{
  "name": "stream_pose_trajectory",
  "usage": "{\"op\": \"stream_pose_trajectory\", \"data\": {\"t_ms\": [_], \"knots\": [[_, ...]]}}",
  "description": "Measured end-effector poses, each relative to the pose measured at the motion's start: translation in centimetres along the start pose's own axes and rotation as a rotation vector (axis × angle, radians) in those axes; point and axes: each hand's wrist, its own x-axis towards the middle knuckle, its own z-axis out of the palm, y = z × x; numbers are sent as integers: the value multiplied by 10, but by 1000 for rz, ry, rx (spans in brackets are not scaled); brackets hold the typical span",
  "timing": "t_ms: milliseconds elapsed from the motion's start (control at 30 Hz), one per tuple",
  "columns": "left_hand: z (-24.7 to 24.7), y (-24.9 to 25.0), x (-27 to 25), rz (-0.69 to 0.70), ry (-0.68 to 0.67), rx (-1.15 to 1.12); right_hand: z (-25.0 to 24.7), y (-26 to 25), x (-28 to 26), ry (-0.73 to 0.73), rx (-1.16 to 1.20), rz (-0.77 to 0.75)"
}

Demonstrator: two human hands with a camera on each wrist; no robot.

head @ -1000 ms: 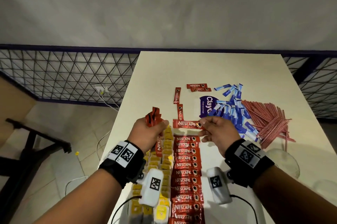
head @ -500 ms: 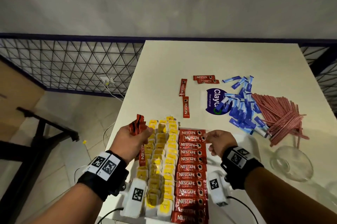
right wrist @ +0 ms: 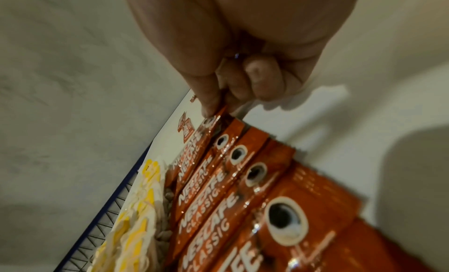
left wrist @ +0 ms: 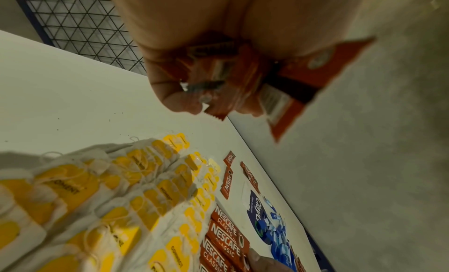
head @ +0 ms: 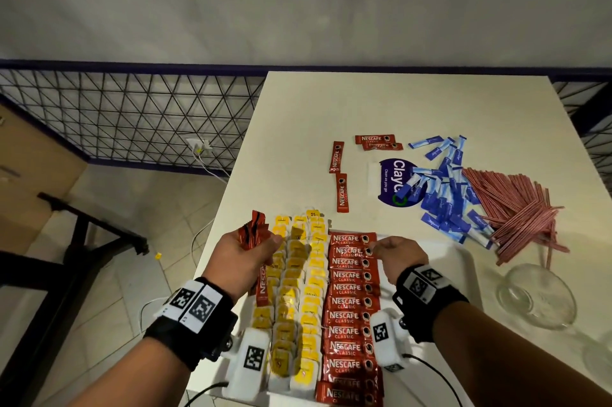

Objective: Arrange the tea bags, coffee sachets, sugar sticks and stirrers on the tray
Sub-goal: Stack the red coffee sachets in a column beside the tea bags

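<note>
- Coffee sachets [head: 351, 300] lie overlapping in one long red column on the tray [head: 463, 260], running from under the right hand back toward the person's body.
- Right hand [head: 397, 257]: thumb and forefinger pinch the end of a sachet near the top of that column, the other fingers curled in.
- Left hand [head: 241, 254], beside the column and raised above it, is curled round a bundle of spare sachets [head: 253, 234].
- Tea bags [head: 298, 290] with yellow tags fill the rows between the two hands.
- Beyond both hands on the table [head: 298, 128] lie four loose sachets; beyond the right hand, blue sugar sticks [head: 443, 194] and red stirrers [head: 516, 207].
- To do this step well, I judge: lower the sachet flat, label up, edge matching its neighbours, and release without dragging the row.
</note>
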Motion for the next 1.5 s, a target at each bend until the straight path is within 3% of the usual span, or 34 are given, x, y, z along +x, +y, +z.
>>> {"op": "stream_pose_trajectory", "data": {"t_ms": [667,1067,1200,1500], "knots": [[3,-2,-4,-2,-43,48,1,-2,2,34,-215,-12],[9,21,-5,5,-334,149,-26,2,2,44,-138,-36],[17,32,-7,13,-322,142,-24,1,-6,-20,-173,-56],[15,28,-12,5,-335,147,-16,-1,-9,-21,-178,-42]]}}
